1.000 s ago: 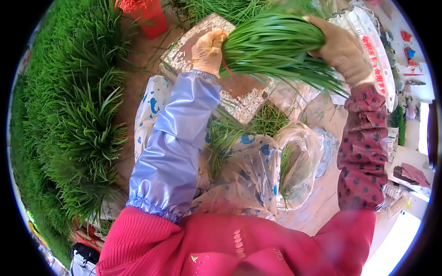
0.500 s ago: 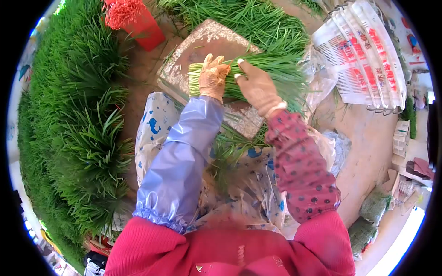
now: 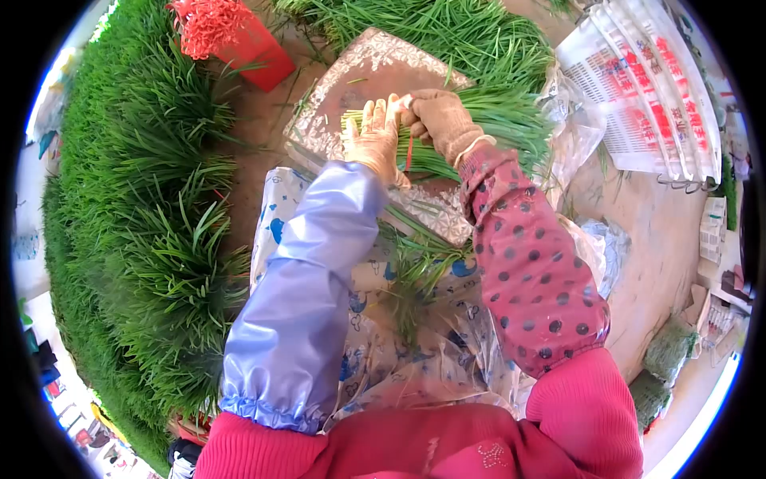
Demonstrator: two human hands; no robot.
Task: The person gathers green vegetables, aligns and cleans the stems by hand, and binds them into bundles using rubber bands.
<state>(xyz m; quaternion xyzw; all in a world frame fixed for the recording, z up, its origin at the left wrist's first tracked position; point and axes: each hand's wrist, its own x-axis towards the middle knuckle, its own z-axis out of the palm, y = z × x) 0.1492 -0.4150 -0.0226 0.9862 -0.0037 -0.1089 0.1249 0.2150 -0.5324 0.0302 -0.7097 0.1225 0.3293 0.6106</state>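
Observation:
A bundle of long green garlic chives [image 3: 507, 116] lies across a patterned board [image 3: 371, 52], its pale cut ends to the left. My left hand [image 3: 371, 142], in a light glove, rests flat over the stems near those ends, fingers stretched out. My right hand [image 3: 443, 120], in a tan knitted glove, is closed just right of it, fingers pinched above the bundle. A red tie [image 3: 410, 153] runs over the stems below the right fingertips; the pinched part is hidden.
A red container [image 3: 267, 64] full of red ties [image 3: 211, 28] stands at upper left. Dense green bunches [image 3: 159, 199] line the left side. Loose chives [image 3: 447, 36] lie behind the board. White printed bags [image 3: 646, 88] are at upper right. Patterned plastic [image 3: 375, 307] lies in front.
My left hand has gone from gripping the stems to lying flat with fingers extended. My right hand has curled in toward it, and a red tie now shows across the bundle.

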